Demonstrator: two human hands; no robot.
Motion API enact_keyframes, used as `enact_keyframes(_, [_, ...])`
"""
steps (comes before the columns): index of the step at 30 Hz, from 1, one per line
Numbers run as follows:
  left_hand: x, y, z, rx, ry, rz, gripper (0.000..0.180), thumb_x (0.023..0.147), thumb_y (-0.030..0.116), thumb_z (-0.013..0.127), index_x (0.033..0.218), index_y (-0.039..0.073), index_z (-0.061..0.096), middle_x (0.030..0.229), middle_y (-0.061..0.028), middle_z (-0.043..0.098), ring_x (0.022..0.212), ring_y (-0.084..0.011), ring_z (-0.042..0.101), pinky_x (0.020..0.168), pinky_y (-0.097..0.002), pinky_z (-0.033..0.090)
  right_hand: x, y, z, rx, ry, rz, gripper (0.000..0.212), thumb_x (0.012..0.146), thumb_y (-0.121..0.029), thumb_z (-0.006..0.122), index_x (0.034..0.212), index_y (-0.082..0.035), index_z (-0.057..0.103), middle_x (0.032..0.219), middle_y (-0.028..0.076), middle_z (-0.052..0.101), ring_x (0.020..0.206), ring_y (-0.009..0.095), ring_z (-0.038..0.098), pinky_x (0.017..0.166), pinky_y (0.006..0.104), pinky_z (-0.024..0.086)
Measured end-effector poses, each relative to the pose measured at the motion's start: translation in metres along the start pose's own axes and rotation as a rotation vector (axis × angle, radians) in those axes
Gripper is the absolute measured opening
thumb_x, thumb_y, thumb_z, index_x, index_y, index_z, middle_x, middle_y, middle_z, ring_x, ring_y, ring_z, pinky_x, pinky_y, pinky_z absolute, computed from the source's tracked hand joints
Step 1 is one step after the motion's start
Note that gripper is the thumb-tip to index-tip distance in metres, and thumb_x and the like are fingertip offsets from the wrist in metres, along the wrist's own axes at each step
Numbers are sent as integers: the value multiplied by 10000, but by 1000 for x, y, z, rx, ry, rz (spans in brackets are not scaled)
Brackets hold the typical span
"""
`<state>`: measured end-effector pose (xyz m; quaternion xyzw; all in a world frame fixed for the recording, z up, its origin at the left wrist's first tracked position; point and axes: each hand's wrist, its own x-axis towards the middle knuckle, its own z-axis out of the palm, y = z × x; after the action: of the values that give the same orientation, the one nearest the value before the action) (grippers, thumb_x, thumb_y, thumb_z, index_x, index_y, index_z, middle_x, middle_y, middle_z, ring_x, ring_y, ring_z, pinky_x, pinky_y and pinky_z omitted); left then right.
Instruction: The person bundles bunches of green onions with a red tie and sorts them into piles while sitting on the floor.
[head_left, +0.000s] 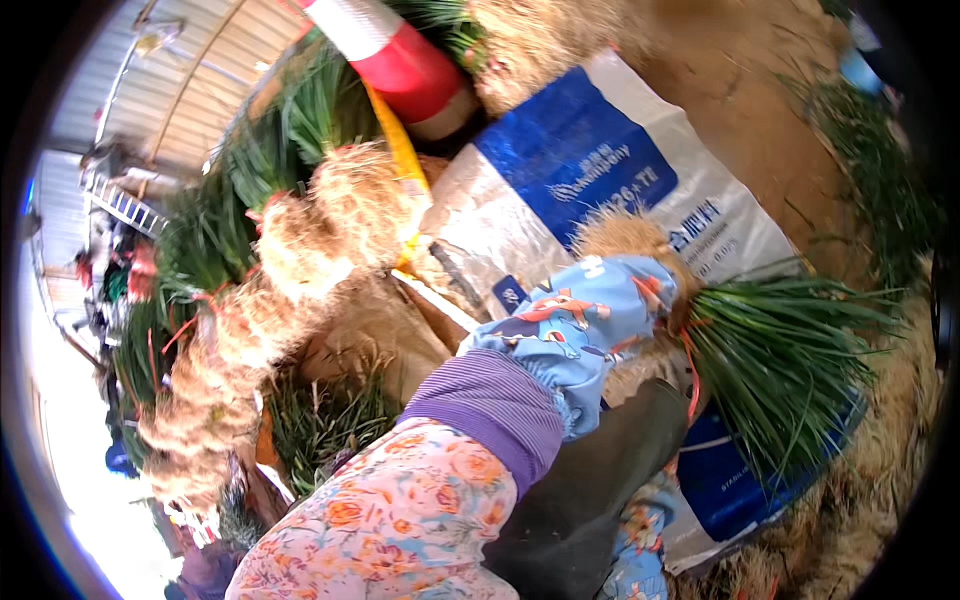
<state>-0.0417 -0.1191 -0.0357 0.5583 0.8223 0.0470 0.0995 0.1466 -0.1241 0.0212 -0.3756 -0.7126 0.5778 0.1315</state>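
Note:
My left arm, in a blue printed oversleeve, reaches from the lower left to a bundle of long green leafy seedlings (790, 355). A red string hangs at the bundle's neck. My left hand (680, 292) is at the bundle's root end, mostly hidden by the sleeve and roots; its fingers do not show. Straw-coloured roots (620, 236) stick out beyond the cuff. Beneath lies a white and blue printed sack (720, 215). My right hand is not in view. A blue flowered cloth (643, 530) shows beside a dark green covering (590, 490); whether it is a sleeve I cannot tell.
Several similar bundles (245, 320) form a curved row on the left, roots toward me. A red and white traffic cone (415, 75) stands at the back. Loose green leaves (325, 420) lie beside the row. Straw-like roots (870, 460) cover the right side.

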Motion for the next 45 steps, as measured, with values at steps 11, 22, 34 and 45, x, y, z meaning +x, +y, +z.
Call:
enact_keyframes(11, [-70,46,-73,-73,563,-122,286,744,134,503,994,-5,517,791,-132,554,746,-282,541,731,-540,364,-22,-77,-14,-162,-175,-65,210,882,-130,444,983,3,573,1045,96,572,956,165,547,823,273,432])
enact_keyframes(22, [-247,-54,-430,137,1053,-324,694,559,170,667,1148,-81,399,819,-157,554,808,-324,557,787,-494,410,-40,-386,72,-77,-346,-735,213,882,-120,453,1019,-9,572,1118,81,552,998,133,524,841,256,423])
enact_keyframes(34, [-615,-330,-267,-1336,830,-827,516,912,436,366,1268,67,420,998,-58,600,784,-106,556,731,-208,466,-40,-250,-4,-806,-491,-296,279,842,-224,498,1041,-46,579,977,173,586,900,306,563,788,359,433])
enact_keyframes(45, [-637,-368,-219,-725,805,-1590,396,875,335,486,1131,35,530,909,-59,612,718,-133,595,569,-261,472,-97,-249,102,-493,-562,-414,276,836,-215,499,1027,-34,582,993,161,585,917,296,560,794,352,435])
